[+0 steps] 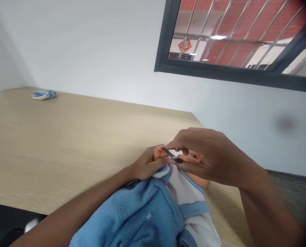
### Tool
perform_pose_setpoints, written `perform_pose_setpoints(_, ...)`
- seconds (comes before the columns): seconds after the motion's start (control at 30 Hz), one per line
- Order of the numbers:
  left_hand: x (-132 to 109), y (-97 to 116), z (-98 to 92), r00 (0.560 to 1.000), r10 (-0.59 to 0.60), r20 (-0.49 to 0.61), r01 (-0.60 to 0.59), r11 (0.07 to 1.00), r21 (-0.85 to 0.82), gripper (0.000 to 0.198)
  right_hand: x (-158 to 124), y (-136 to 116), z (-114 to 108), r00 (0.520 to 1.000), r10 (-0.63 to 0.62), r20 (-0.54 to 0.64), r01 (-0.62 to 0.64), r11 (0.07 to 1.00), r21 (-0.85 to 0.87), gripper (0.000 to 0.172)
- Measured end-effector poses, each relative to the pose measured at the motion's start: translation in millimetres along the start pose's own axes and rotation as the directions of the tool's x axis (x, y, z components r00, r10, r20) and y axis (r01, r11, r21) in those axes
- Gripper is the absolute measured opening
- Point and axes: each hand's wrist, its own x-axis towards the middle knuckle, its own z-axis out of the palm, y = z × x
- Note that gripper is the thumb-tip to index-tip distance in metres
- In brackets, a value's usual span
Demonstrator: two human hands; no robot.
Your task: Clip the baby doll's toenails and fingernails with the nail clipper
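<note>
A doll in blue and white fleece clothes (142,209) lies in front of me at the table's edge. Its orange-pink hand (159,153) is held by my left hand (149,164), whose fingers are closed around it. Between the thumb and fingers of my right hand (206,151) is a silver nail clipper (171,154), its tip against or very near the doll's fingers. Part of the doll's face (194,156), with one eye, shows past my right hand, which hides the rest.
Light wooden table (73,137) stretches left and back to a white wall. Far left on it rests a small blue and white item (43,94) resembling a slipper. A dark-framed window (227,73) with metal bars is above right. Something black (11,223) stands below the front edge.
</note>
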Motion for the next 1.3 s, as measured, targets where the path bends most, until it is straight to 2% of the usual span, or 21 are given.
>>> perform_pose_setpoints(0.13,0,-2,-1.5,1.000,0.001,-0.002,-0.001,1.000,0.014,0.034,-1,0,1,0.999,-0.044,0.015,0.044,0.998,-0.035,0.019)
perform_pose_setpoints(0.3,-3,-5,-3.2,1.000,-0.022,-0.015,0.023,0.999,0.043,0.030,-4,-2,-3,0.990,-0.023,-0.140,0.021,1.000,-0.019,0.029)
perform_pose_setpoints(0.37,-3,-6,-3.2,0.999,-0.032,-0.020,0.033,0.998,0.050,0.030,-4,-2,-3,0.988,-0.013,-0.153,0.009,1.000,-0.029,0.030)
perform_pose_setpoints(0.53,0,-1,-1.8,1.000,-0.006,-0.001,0.006,0.999,0.045,0.033,-1,1,1,0.996,0.027,-0.081,-0.026,1.000,0.002,0.031)
perform_pose_setpoints(0.67,2,1,-0.4,1.000,0.016,0.006,-0.016,1.000,0.027,0.037,0,2,3,0.997,0.040,-0.069,-0.040,0.999,-0.005,0.029)
perform_pose_setpoints(0.93,2,5,1.5,1.000,0.007,-0.007,-0.007,1.000,0.024,0.038,0,-2,3,0.998,0.041,-0.055,-0.043,0.998,-0.037,0.022)
perform_pose_setpoints(1.17,1,6,2.9,1.000,-0.003,-0.023,0.003,1.000,0.018,0.035,0,-4,1,1.000,0.022,0.006,-0.021,0.993,-0.117,0.009)
perform_pose_setpoints(1.3,0,3,2.1,1.000,0.008,-0.028,-0.007,1.000,0.018,0.035,0,-3,1,0.999,0.035,0.016,-0.034,0.996,-0.081,0.009)
